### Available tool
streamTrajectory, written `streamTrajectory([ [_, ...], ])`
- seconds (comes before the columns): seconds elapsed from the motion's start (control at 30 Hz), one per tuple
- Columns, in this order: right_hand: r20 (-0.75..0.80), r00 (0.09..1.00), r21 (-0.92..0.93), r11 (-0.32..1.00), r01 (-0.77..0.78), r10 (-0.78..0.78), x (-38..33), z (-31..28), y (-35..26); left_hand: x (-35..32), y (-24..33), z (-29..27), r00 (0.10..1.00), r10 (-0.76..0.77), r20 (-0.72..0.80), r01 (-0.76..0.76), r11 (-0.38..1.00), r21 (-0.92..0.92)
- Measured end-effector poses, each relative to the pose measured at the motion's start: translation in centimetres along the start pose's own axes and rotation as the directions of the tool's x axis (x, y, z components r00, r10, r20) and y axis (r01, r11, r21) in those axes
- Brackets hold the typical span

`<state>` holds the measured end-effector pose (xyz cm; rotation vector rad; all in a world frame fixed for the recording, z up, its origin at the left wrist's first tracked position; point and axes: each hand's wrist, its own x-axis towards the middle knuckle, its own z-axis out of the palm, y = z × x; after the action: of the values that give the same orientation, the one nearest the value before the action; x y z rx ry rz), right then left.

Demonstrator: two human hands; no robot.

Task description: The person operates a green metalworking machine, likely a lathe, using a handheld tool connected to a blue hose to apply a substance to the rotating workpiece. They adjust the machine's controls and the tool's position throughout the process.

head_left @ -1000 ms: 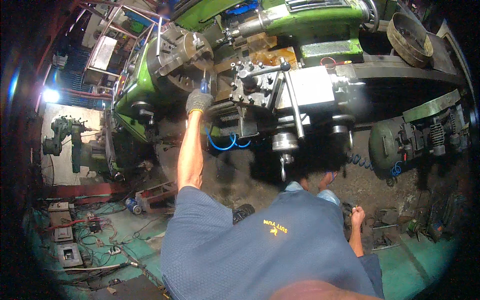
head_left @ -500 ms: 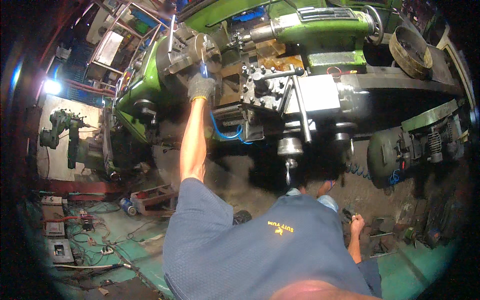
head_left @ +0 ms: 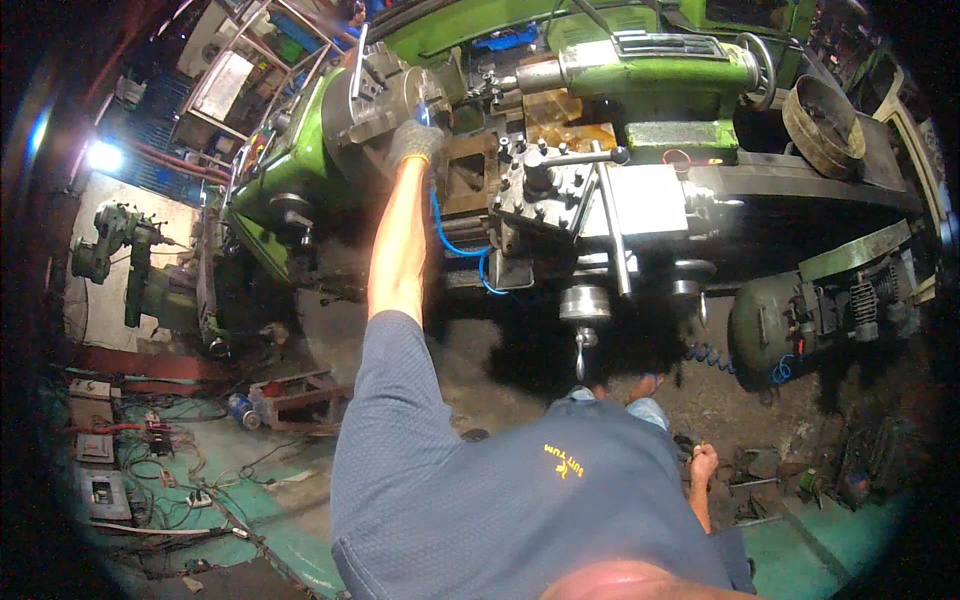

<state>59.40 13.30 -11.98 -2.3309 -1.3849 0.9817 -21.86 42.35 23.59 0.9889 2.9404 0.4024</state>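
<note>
My left hand [head_left: 414,143], in a grey knitted glove, reaches up to the lathe's chuck [head_left: 375,110]. Its fingers are wrapped round a blue air blow gun [head_left: 424,114], whose tip points at the chuck face. A blue air hose [head_left: 450,243] hangs down from below this hand, past the carriage. To the right of it stands the square tool post [head_left: 540,182] with several bolts and a clamping lever. Low on my right side, my bare right hand [head_left: 704,463] is curled closed beside something dark; what it holds, if anything, I cannot make out.
The green tailstock [head_left: 660,75] with its handwheel stands at the back right, near a round metal pan [head_left: 823,115]. Crank handles [head_left: 583,330] jut toward me. An air compressor tank [head_left: 762,320] is on the right. Cables [head_left: 180,480] litter the green floor at left.
My left hand has moved slightly up and right with the blow gun, nearer the chuck face. The whole view has shifted a little. My right hand stays low and curled.
</note>
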Motion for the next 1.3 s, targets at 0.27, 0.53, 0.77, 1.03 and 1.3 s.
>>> streamTrajectory([
  [0.27,-0.054,0.998,-0.007,0.999,0.039,-0.04,-0.8,1.5,1.5,-2.5,-0.5,1.3,1.0,-0.006,0.02,0.005,0.999,0.035],
  [0.53,-0.012,1.0,-0.056,0.998,0.018,-0.019,-0.5,2.5,2.0,-4.0,-2.1,-0.2,0.99,-0.009,-0.142,0.006,1.0,-0.026],
  [0.77,-0.023,0.995,0.005,0.995,0.098,-0.097,-1.1,2.5,0.1,-6.8,-2.5,0.0,1.0,-0.019,-0.012,0.019,1.0,0.007],
  [1.03,-0.016,0.999,-0.034,0.999,0.039,-0.04,-1.2,3.5,1.6,-7.7,-5.7,1.0,0.999,-0.026,0.037,0.033,0.981,-0.191],
  [1.3,-0.101,0.99,0.024,0.995,0.099,-0.096,-2.7,1.3,2.8,-14.0,-12.6,7.2,0.996,-0.05,-0.073,0.009,0.876,-0.481],
])
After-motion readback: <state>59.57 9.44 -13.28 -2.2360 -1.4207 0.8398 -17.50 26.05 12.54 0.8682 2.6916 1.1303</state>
